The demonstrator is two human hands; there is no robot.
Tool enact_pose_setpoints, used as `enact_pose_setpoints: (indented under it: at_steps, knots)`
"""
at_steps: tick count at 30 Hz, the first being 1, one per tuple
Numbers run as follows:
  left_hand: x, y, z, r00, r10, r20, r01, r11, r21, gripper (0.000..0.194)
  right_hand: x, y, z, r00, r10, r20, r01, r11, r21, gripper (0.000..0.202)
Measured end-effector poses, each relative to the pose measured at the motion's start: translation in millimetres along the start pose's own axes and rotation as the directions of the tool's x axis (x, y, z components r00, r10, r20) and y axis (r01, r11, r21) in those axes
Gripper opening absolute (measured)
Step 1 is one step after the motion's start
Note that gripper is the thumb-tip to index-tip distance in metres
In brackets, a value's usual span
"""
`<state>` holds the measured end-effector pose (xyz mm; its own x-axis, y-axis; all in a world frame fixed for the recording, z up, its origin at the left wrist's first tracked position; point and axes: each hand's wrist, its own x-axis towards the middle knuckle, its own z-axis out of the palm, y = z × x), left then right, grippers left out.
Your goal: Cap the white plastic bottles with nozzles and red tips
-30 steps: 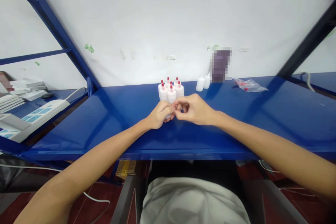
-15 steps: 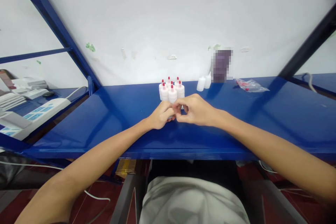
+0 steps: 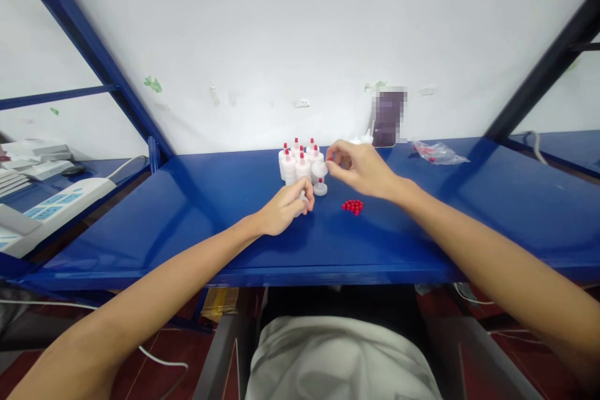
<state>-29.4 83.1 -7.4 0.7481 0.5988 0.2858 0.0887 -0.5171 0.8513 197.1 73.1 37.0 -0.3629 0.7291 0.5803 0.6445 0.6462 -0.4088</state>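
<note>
My left hand (image 3: 287,205) is closed around a small white squeeze bottle (image 3: 303,198), mostly hidden by the fingers, just above the blue table. My right hand (image 3: 360,167) is held up to the right, thumb and fingertips pinched. A hint of red shows at the fingertips, too small to name. Just left of them is a round whitish piece (image 3: 319,169); whether they touch it I cannot tell. Below it, a white disc-shaped cap (image 3: 320,189) with a red tip lies on the table. Several white bottles with red tips (image 3: 288,165) stand grouped behind my left hand.
Small red caps (image 3: 353,207) lie in a pile on the blue table (image 3: 225,200) below my right hand. Behind are a blurred dark phone-like object (image 3: 390,115) against the wall and a clear plastic bag (image 3: 440,153) with red bits. A power strip (image 3: 60,212) lies left.
My right hand has moved up and right, away from my left hand, uncovering the red pile and the disc-shaped cap. My left hand stays closed near the same spot. The view has shifted slightly.
</note>
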Motion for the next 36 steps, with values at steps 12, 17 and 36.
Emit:
enact_pose_setpoints:
  at_steps: [12,17,36]
  knots:
    - [-0.3,9.4,2.1,0.99,0.052,0.134,-0.087,0.958,0.273,0.014,2.1,10.0,-3.4,0.983,0.111,0.149,-0.081,0.977,-0.195,0.02]
    - [-5.7,11.4,0.0,0.986,0.147,0.077,-0.165,0.913,0.372,0.012,3.1,8.5,-19.5,0.984,-0.06,0.165,0.07,0.996,-0.051,0.022]
    - [3.0,10.7,-0.5,0.996,0.002,-0.095,0.018,0.979,0.204,0.027,-2.0,0.3,-16.6,0.899,-0.069,0.433,0.044,0.997,0.068,0.009]
